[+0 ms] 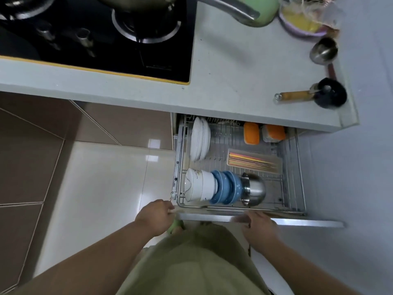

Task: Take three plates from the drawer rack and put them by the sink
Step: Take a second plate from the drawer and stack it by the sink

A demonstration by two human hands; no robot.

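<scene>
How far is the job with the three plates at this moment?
Done: the drawer rack is pulled open. In hand: the left hand and right hand are both at the drawer's front edge and hold no plate. Left: the white plates all stand in the rack; none is lifted, and no sink is in view.

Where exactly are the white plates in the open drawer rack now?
In the head view, the white plates stand on edge at the rear left of the drawer rack, behind the white bowls and left of the orange sponges.
</scene>
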